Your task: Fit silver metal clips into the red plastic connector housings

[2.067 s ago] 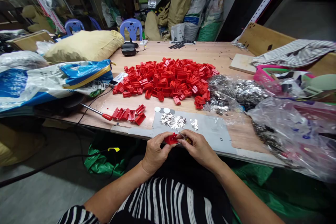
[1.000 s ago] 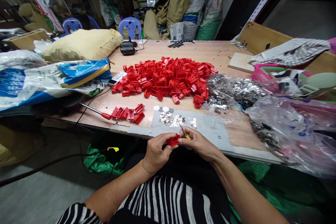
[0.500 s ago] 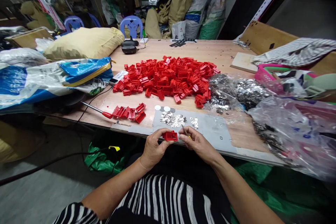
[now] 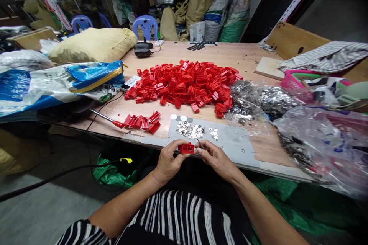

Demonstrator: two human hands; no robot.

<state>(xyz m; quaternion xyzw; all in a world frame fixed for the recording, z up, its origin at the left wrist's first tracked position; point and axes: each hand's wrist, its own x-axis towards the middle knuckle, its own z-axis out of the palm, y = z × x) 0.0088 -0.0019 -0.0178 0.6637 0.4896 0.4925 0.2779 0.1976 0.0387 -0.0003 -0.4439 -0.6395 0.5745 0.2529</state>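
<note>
My left hand (image 4: 169, 160) grips a small red plastic housing (image 4: 186, 148) between thumb and fingers, its open side facing me. Just right of it, my right hand (image 4: 213, 157) is closed in a pinch around a slim pointed metal tool (image 4: 200, 143); most of the tool is hidden by the fingers. The right fingertips are close to the housing's right end; I cannot tell if they touch it. Beyond the hands, small shiny metal plates (image 4: 190, 130) lie heaped on a grey mat (image 4: 230, 143), with a few more (image 4: 213, 134) set apart.
A large pile of red housings (image 4: 184, 84) covers the table's middle. Several more housings (image 4: 143, 122) lie at the left, near a red-tipped rod (image 4: 107, 118). Clear bags of metal parts (image 4: 276, 99) stand at the right, and a printed sack (image 4: 57, 88) at the left.
The view has shifted slightly. My right fingertips have moved a little closer to the housing, and less of the tool's yellow part shows. My left hand still holds the housing.
</note>
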